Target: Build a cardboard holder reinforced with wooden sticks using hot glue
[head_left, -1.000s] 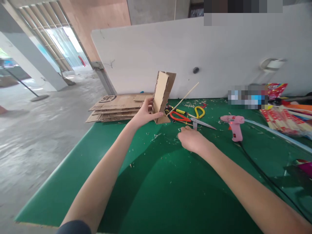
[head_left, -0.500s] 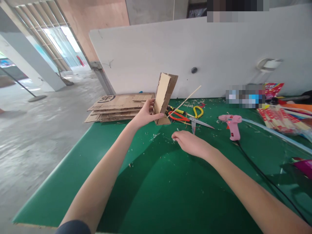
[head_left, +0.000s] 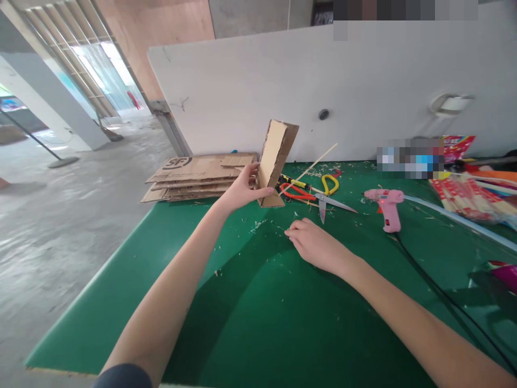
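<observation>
My left hand [head_left: 244, 189] grips a folded cardboard piece [head_left: 271, 153] with a pale inner strip, tilted above the green table [head_left: 242, 323]. A thin wooden stick [head_left: 311, 165] slants up to the right from near the cardboard's lower end. Below and to the right, my right hand [head_left: 309, 240] is low over the table with its fingers curled together; whether anything small is between them is too small to tell. Scissors [head_left: 337, 203] with orange handles and a yellow-handled tool [head_left: 330, 185] lie behind it.
Flattened cardboard sheets [head_left: 197, 175] are stacked at the back left. A pink glue gun [head_left: 390, 207] with a black cable stands to the right, near packaged sticks [head_left: 464, 196]. A white board [head_left: 250, 81] rises behind the table. Small scraps dot the surface.
The view has shifted slightly. My right hand has turned a little, fingers still curled. My left hand keeps hold of the cardboard piece, almost unmoved.
</observation>
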